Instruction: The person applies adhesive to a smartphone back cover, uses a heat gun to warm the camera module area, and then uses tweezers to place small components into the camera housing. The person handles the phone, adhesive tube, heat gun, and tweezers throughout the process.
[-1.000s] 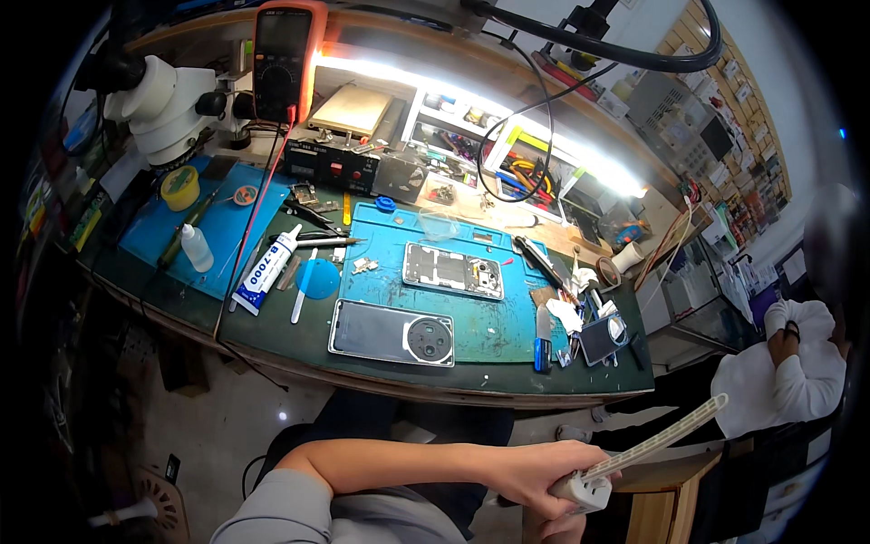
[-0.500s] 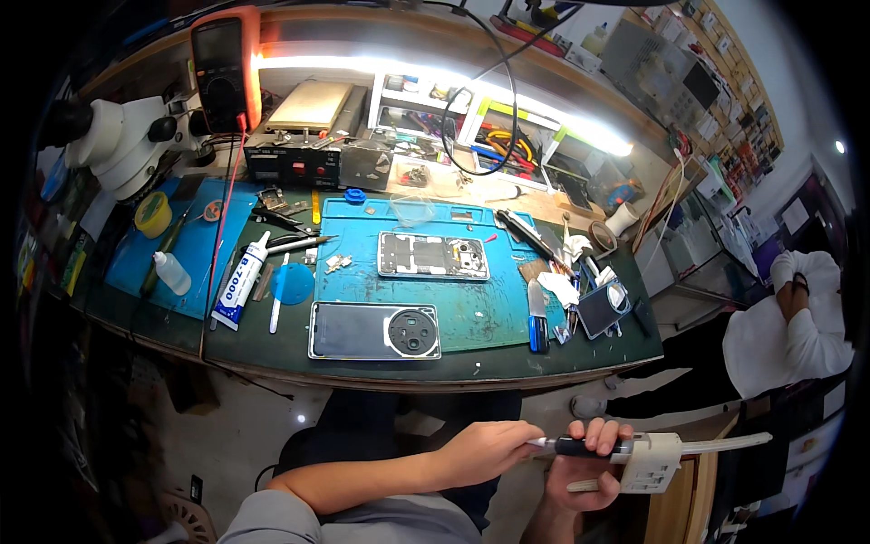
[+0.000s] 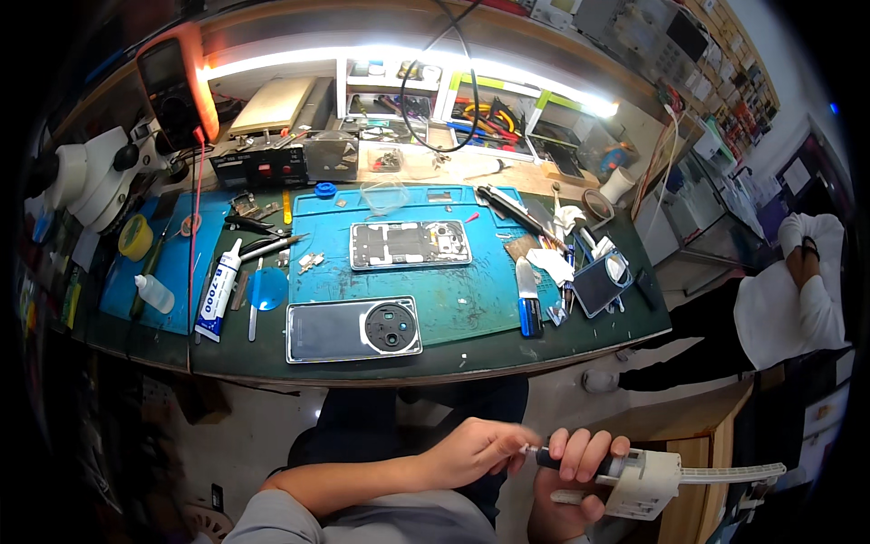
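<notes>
My right hand [image 3: 575, 467] is wrapped round the black barrel of a hand tool [image 3: 648, 485], which has a white blocky body and a long ribbed white strip jutting out to the right. The exact kind of tool is unclear. My left hand [image 3: 476, 451] pinches at the narrow tip of the black barrel, fingertips slightly blurred. Both hands are over my lap, in front of the bench. On the bench edge lies a phone back panel [image 3: 331, 328] with a round camera ring. Behind it, an opened phone [image 3: 412, 243] rests on the blue mat [image 3: 444, 304].
A glue tube [image 3: 217, 292], a small dropper bottle [image 3: 154, 294] and tweezers [image 3: 272, 245] lie on the left. A blue-handled blade [image 3: 528, 299] and a dark phone-like panel [image 3: 600, 286] are on the right. A microscope [image 3: 95, 168] stands far left. Another person [image 3: 788, 290] is at the right.
The whole view has shifted, with the bench things appearing further left. My left fingers have changed their grip at the tool's tip, where a small white piece showed before.
</notes>
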Motion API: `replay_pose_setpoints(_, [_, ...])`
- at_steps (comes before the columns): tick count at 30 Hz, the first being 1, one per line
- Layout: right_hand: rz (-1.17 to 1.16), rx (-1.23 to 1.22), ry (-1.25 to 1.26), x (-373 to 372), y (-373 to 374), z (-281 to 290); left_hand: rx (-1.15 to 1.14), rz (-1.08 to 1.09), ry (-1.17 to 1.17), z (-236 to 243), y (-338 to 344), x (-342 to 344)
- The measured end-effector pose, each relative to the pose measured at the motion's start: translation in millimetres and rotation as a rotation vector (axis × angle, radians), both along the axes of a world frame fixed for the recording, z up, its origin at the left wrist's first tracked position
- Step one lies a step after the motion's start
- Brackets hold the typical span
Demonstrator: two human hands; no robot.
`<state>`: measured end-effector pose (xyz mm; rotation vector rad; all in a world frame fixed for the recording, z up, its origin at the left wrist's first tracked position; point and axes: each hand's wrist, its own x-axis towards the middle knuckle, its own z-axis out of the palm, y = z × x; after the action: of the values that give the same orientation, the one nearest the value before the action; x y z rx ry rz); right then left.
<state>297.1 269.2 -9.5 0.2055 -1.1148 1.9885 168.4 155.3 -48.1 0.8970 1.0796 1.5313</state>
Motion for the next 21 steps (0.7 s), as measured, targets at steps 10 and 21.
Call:
replay_pose_setpoints(10, [0.039, -0.059, 0.007, -8.4, 17.1, -9.5, -0.058, 0.094, -0.086, 6.0, 4.1, 3.8])
replay_pose_setpoints(21, [-0.032, -0.098, 0.208, 14.7, 47.4, -2.4, -0.405, -0.064, -0.383, 23.4, -10.0, -18.2])
